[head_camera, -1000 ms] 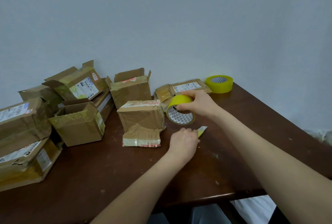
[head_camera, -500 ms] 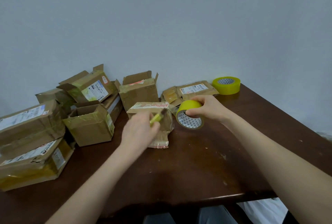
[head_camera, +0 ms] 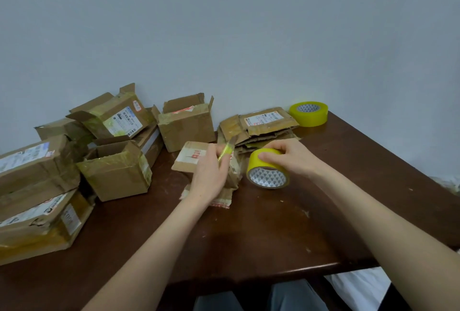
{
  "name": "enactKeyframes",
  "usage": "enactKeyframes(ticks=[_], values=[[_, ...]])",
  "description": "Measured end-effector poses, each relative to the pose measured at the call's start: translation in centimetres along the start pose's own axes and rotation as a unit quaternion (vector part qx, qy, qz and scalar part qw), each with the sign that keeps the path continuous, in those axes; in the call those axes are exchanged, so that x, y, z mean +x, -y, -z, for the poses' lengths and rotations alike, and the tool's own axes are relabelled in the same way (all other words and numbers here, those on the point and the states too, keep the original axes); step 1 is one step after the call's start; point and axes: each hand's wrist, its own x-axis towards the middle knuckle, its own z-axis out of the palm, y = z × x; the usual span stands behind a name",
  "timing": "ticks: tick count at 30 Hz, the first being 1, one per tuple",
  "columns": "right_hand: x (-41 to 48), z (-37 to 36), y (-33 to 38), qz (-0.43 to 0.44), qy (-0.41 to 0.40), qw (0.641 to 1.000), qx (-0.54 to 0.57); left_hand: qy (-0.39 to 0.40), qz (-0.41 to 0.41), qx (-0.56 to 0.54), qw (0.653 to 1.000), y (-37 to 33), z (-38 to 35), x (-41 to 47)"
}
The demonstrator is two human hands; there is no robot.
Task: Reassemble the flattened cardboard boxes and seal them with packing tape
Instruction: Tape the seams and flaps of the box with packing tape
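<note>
A small taped cardboard box (head_camera: 192,156) lies tilted at the middle of the dark wooden table (head_camera: 273,233). My left hand (head_camera: 211,175) rests against its right side, shut on a small yellow cutter (head_camera: 226,150) whose tip points up and away. Just to the right, my right hand (head_camera: 291,158) grips the top of a yellow packing tape roll (head_camera: 268,176) that stands on its edge on the table. Behind them lies a stack of flattened cardboard boxes (head_camera: 264,124).
A second yellow tape roll (head_camera: 308,114) lies flat at the far right by the wall. Several assembled boxes, some with open flaps, such as the box (head_camera: 187,128) and the box (head_camera: 117,173), crowd the left and back. The table's front edge (head_camera: 311,268) is near my legs.
My left hand has carried the yellow cutter from beside the tape roll leftward to the small box, which has tipped over. My right hand has kept hold of the tape roll.
</note>
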Motion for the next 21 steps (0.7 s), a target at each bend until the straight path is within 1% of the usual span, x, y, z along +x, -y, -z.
enactKeyframes(ticks=[4,8,12,17,21], values=[[-0.5,-1.3,0.1,0.005,0.002,0.998,-0.058,-0.034,-0.005,0.053,0.998,-0.2,-1.5,-0.9],[-1.2,-1.3,0.0,-0.021,-0.024,0.996,-0.087,-0.062,-0.014,0.059,0.996,0.2,-2.1,-1.5],[-2.0,-1.3,0.5,-0.042,-0.033,0.991,-0.119,-0.064,-0.027,0.074,0.995,0.4,-2.6,-1.7],[-2.7,-1.8,1.1,-0.080,-0.057,0.979,-0.180,-0.050,-0.070,0.099,0.991,0.8,-3.4,-2.6],[-3.0,-2.2,0.9,-0.061,-0.068,0.976,-0.198,-0.051,-0.078,0.098,0.991,1.4,-3.8,-3.1]])
